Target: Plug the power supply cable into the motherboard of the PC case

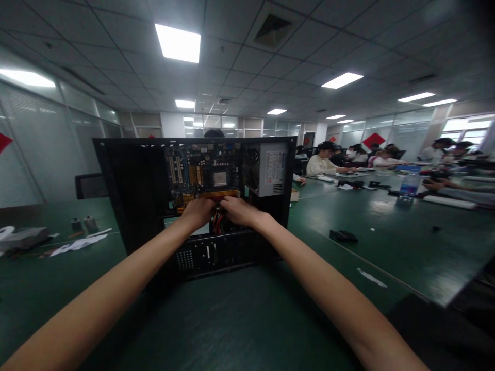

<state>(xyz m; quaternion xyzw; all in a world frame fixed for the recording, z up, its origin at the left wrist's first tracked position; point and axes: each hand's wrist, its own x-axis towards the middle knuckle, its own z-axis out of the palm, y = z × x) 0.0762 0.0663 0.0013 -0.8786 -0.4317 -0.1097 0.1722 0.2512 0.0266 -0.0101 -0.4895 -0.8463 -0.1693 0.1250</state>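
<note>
An open black computer case point(195, 141) stands on its side edge in front of me, its inside facing me. On its back panel sits a motherboard point(211, 165) with a bare square processor point(220, 179) and orange-yellow slots. My left hand point(198, 212) and my right hand point(237, 210) meet at the board's lower edge, fingers pinched close together. A bundle of red and black power cables point(217, 222) hangs from between them, its upper end mostly covered by the fingers. To the upper right, the grey power supply point(274, 167) is fixed in the case.
Small metal cylinders point(90, 223), a grey box point(25, 238) and paper point(77, 245) lie on the green table point(232, 314) at left. Right of the case are a black item point(343, 235), a white scrap point(371, 277) and a water bottle point(410, 184). Other people point(323, 159) sit farther back.
</note>
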